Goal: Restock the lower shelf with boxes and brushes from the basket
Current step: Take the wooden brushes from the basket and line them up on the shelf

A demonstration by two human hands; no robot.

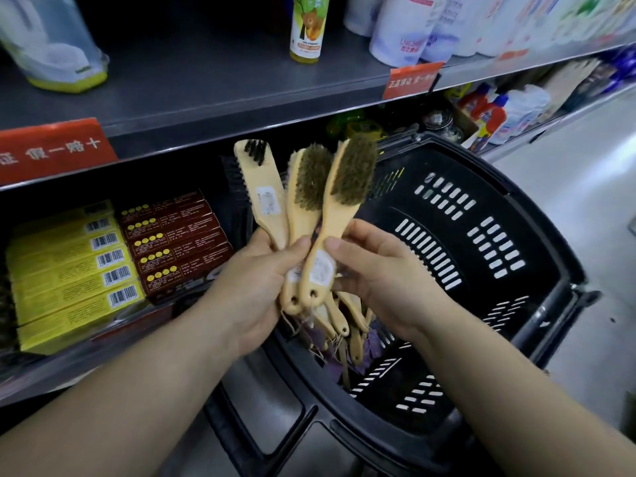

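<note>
My left hand [256, 287] grips a fan of three wooden-handled brushes [303, 201], bristle ends up, above the near left corner of the black basket [481, 256]. My right hand [375, 270] pinches the handle of the rightmost brush [347, 187], which has tan bristles. More wooden brushes [347, 321] lie in the basket under my hands. On the lower shelf [69, 370] to the left stand stacked yellow boxes [72, 270] and dark red boxes [179, 239].
An upper shelf [206, 98] with red price tags carries a yellow bottle [308, 25] and white refill pouches [413, 25]. Detergent bottles [495, 115] stand further right on the lower level. Pale floor lies right of the basket.
</note>
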